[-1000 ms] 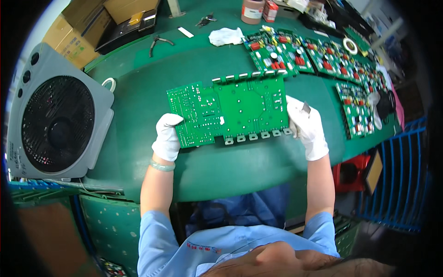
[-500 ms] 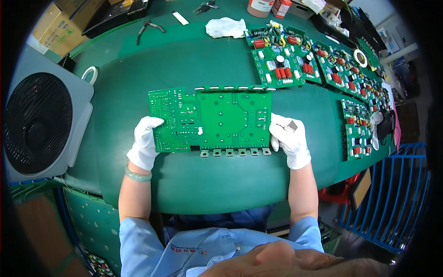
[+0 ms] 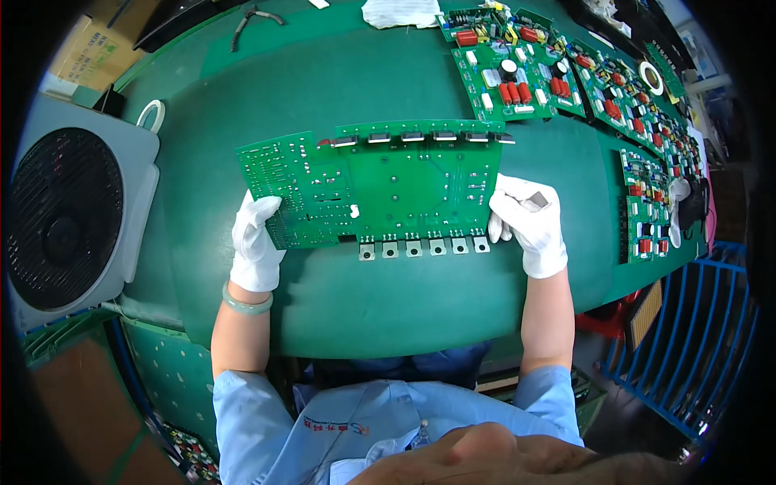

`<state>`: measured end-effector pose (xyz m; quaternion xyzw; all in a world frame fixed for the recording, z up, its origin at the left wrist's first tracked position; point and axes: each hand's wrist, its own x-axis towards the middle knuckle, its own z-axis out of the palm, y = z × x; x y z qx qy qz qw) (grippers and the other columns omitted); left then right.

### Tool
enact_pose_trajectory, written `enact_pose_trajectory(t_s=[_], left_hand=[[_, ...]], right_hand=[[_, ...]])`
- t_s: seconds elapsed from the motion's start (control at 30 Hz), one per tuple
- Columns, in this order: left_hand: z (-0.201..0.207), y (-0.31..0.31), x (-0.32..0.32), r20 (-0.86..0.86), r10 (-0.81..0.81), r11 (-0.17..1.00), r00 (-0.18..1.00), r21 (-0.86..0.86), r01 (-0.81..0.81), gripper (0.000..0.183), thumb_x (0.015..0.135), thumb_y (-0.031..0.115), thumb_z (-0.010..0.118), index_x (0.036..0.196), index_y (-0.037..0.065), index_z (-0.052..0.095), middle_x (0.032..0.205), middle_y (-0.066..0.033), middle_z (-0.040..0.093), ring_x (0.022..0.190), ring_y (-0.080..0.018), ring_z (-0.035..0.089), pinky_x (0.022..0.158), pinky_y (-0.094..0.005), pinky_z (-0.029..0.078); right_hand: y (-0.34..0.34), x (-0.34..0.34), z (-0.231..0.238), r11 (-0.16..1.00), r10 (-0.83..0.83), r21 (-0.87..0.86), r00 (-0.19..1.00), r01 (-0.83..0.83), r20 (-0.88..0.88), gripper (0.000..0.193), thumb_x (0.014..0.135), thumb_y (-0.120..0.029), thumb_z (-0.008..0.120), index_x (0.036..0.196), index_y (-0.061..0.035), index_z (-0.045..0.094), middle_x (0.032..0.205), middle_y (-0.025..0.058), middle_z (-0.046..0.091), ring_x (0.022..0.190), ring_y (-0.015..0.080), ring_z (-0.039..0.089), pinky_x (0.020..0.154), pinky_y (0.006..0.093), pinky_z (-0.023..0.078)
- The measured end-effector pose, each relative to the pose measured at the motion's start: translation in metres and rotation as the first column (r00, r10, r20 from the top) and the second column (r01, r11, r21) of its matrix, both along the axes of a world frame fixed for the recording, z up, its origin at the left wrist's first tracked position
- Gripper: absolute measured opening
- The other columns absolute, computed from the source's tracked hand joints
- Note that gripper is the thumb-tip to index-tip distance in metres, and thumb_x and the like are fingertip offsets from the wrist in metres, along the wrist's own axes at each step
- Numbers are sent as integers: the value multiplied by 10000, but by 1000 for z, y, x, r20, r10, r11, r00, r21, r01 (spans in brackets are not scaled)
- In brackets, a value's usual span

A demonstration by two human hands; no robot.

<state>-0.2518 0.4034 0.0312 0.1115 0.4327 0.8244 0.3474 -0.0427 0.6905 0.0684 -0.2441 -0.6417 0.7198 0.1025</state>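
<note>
Between my two gloved hands I hold a large green circuit board (image 3: 412,182), its soldered side facing up. Black power transistors line its far edge, and several metal-tabbed ones stick out along the near edge. My left hand (image 3: 257,238) is closed on the board's left edge, thumb on top. On the right edge, my right hand (image 3: 529,222) pinches the board. A small grey-brown patch shows on the right glove near the forefinger; I cannot tell what it is. The board's underside is hidden.
Populated circuit boards (image 3: 513,81) stand at the far right, with more boards (image 3: 643,202) along the right edge. A grey fan (image 3: 69,214) is on the left. Pliers (image 3: 255,24), a white cloth (image 3: 400,12) and a tape roll (image 3: 651,78) lie on the green table mat (image 3: 388,311).
The board has tilted and turned slightly, so the transistors on its far edge show more. Both hands moved with it, the right one outward. The whole view has also shifted.
</note>
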Motion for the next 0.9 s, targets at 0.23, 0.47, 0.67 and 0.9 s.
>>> enact_pose_trajectory(t_s=[0.23,0.47,0.67,0.9], left_hand=[[17,9,7,-161,-6,1000,987,13,8,668,785,140,529,1408,-43,371,1487,-227,335,1326,-354,417,1084,-470,391],[27,12,8,-228,-31,998,973,38,40,728,759,173,572,1422,-41,358,1508,-226,305,1361,-375,374,1102,-512,358],[26,18,9,-209,-51,998,977,26,58,737,755,177,586,1418,-53,361,1514,-213,306,1338,-374,413,1090,-504,379],[25,14,13,-159,-88,995,983,24,93,670,813,169,542,1414,-61,354,1464,-196,399,1299,-298,471,1085,-421,380]], right_hand=[[0,2,0,999,6,44,1000,-5,-14,253,853,-44,673,1093,37,686,691,63,652,510,81,558,423,206,375],[4,1,-1,998,51,36,999,-51,-9,259,851,-28,665,1097,49,678,736,67,659,520,101,579,427,205,390],[4,2,-8,1000,-15,23,999,16,-39,305,866,-31,633,1154,69,647,749,76,658,530,118,598,433,213,414],[7,3,-13,1000,11,28,996,-9,-89,326,905,-89,618,1190,69,625,693,75,642,507,103,570,441,211,412]])
